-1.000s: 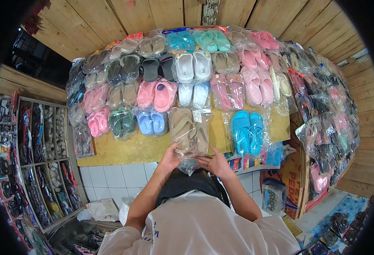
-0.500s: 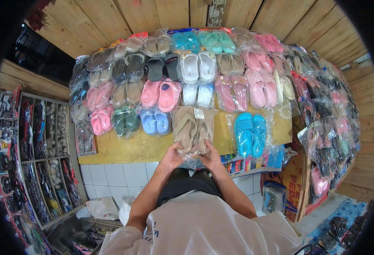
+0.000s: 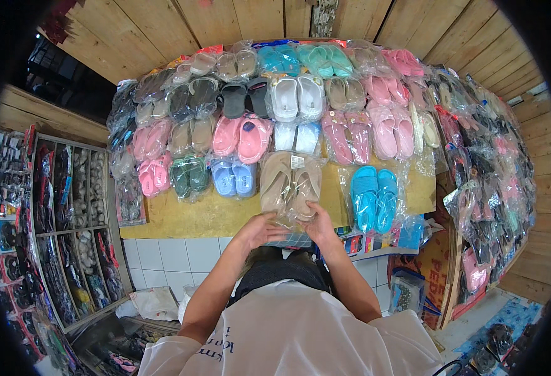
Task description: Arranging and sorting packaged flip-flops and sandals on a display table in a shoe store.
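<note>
A pair of beige flip-flops point(image 3: 281, 182) in a clear plastic bag lies near the front edge of the yellow tabletop point(image 3: 181, 227), straps facing up. My right hand point(image 3: 318, 225) grips the bag's lower right corner, thumb on the heel of the right flip-flop. Just below the left heel, my left hand point(image 3: 262, 230) has its fingers stretched out beside the bag's lower edge. To the right lies a bagged pair of bright blue slides point(image 3: 374, 194); on the left are bagged light blue slippers point(image 3: 233, 178).
Rows of bagged footwear, such as white clogs point(image 3: 297, 98) and pink slippers point(image 3: 242, 136), cover the back of the table. At the left stands a compartmented rack point(image 3: 72, 235) of small goods. A slanted display of bagged sandals point(image 3: 485, 194) rises at the right.
My left hand has let go of the bag's lower left side, and its fingers have straightened. My right hand stays on the flip-flops. The whole view has shifted slightly.
</note>
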A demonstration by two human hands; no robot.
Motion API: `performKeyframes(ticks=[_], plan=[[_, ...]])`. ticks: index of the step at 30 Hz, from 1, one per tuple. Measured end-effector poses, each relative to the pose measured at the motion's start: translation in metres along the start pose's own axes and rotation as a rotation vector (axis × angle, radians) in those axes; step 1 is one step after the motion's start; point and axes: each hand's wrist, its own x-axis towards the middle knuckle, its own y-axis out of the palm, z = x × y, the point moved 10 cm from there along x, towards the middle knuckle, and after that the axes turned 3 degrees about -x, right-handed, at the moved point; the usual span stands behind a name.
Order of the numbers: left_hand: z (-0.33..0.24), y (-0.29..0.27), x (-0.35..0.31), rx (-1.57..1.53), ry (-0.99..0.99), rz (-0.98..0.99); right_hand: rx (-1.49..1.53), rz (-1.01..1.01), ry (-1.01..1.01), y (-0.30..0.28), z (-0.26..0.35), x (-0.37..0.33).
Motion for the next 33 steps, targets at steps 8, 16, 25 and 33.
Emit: performKeyframes(ticks=[8, 16, 25, 33], plan=[[-0.018, -0.036, 0.04, -0.376, 0.305, 0.014, -0.2, 0.179, 0.05, -0.017, 0.0, -0.003], [0.022, -0.013, 0.065, -0.329, 0.218, 0.204, -1.076, 0.095, 0.026, -0.069, -0.022, 0.035], [0.042, -0.064, 0.068, -0.262, 0.246, 0.047, -0.893, -0.357, -0.669, 0.001, 0.148, 0.08], [0.038, -0.066, 0.055, -0.357, 0.228, 0.116, -0.401, -0.395, -0.041, 0.043, 0.107, 0.167]])
